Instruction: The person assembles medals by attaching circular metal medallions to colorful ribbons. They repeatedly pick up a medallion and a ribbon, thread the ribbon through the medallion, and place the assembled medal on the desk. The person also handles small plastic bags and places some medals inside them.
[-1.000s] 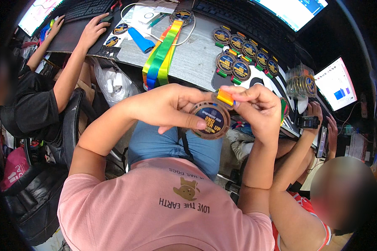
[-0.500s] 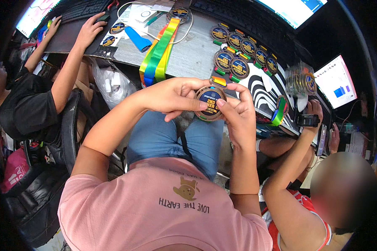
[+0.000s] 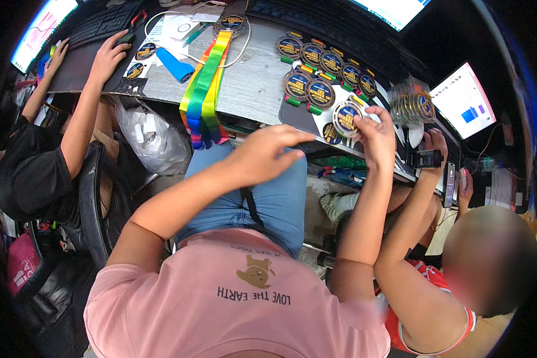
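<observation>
I take the medal cluster [image 3: 332, 61] on the grey counter [image 3: 250, 89] as my reference and observe this through the head camera. The cluster consists of seven round, dark-faced medals: five in a slanting rear row and two in front, with short coloured ribbon tabs.

I find the right hand [image 3: 374, 132] gripping one loose medal [image 3: 345, 119] by its right edge, between thumb and fingers. This medal is just in front of the cluster, on the wearer's side, its face toward me. I cannot tell whether it touches the counter. Another medal [image 3: 332, 135] shows behind its lower edge, partly hidden.

I record the left hand [image 3: 265, 154] as empty, fingers loosely extended, in front of the cluster and to its left, above the wearer's blue trousers [image 3: 280, 203].

To the left of the cluster lies a medal with long ribbons [image 3: 206, 89] in rainbow colours, hanging over the counter's front edge; farther left is a flat blue object [image 3: 175, 64]. Right of the cluster, I note a plastic-wrapped stack of medals [image 3: 413, 102] and, beyond it, a co-worker's hand [image 3: 434, 142].
</observation>
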Motion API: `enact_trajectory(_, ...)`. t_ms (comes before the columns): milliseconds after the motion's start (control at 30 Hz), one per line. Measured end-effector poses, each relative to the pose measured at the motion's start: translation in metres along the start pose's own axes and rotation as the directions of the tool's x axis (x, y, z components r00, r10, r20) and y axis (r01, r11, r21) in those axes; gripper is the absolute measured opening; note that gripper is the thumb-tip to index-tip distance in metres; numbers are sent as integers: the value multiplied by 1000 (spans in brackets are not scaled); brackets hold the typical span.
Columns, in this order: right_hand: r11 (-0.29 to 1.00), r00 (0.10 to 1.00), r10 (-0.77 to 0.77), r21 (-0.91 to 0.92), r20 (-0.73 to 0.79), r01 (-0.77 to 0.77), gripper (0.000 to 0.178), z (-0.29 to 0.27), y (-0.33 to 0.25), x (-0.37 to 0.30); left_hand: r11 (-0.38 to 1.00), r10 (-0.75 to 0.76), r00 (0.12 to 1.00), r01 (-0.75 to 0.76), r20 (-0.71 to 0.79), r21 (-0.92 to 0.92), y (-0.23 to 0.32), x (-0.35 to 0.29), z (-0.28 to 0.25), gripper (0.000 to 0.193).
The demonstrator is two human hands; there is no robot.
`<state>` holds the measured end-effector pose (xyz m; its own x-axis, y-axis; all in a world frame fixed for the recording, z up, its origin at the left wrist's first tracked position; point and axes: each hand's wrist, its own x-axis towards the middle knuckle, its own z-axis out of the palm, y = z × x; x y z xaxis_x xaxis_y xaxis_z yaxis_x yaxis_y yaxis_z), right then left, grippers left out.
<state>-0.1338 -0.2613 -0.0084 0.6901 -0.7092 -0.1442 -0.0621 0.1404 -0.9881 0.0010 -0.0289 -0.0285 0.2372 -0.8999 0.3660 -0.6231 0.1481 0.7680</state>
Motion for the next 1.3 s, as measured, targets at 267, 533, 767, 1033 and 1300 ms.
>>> enact_trajectory(267, 994, 988, 109, -16, 107, -108, 28, -3, 7, 46, 823, -11, 1000, 25, -28, 568, 22, 7, 75, 68)
enact_trajectory(533, 989, 977, 148, -25, 153, -146, 31, -2, 5, 56, 815, -21, 997, 56, -68, 576, 22, 14, 79, 64)
enact_trajectory(767, 968, 974, 193, -184, 117, -169, 34, 4, -3, 54, 809, -169, 964, 254, -205, 530, 25, 13, 67, 60)
enact_trajectory(1033, 953, 977, 187, -257, 99, -157, 37, 3, 0, 60, 814, -153, 954, 270, -259, 514, 18, 18, 69, 58)
enact_trajectory(1300, 940, 997, 52, -341, 54, -30, 34, 11, 1, 53, 809, -148, 956, 265, -255, 525, 19, 17, 69, 58)
